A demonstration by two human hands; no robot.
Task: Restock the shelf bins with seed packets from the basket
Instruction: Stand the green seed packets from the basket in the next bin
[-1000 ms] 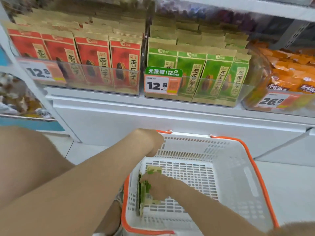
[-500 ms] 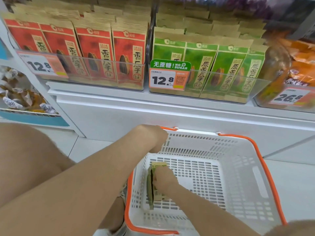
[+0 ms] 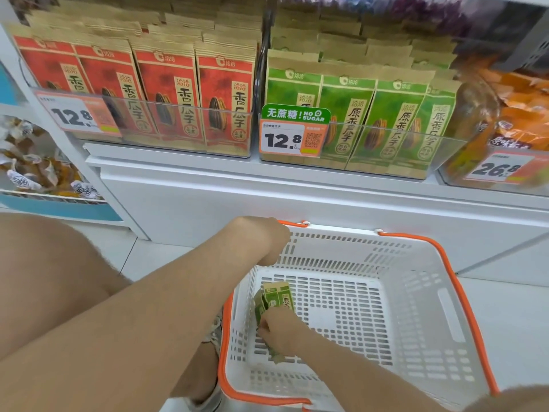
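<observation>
A white basket [image 3: 421, 295] with an orange rim stands on the floor below the shelf. Against its left inner wall lean green seed packets [image 3: 277, 298]. My right hand [image 3: 282, 331] is down in the basket and grips these packets from the right side. My left hand [image 3: 264, 239] is curled over the basket's far left corner and holds the rim there. On the shelf above, one clear bin [image 3: 190, 120] holds red seed packets and the bin [image 3: 383, 144] to its right holds green seed packets.
A clear tub [image 3: 505, 162] of orange snack bags stands at the shelf's right end. Wrapped candies [image 3: 35, 173] fill a lower bin at the left. My bare knee [image 3: 50, 278] is at the left, close to the basket. White floor tiles surround the basket.
My right hand has tilted the green packets away from the basket wall, so their printed fronts now show. My left hand has stayed on the rim. The view has shifted slightly.
</observation>
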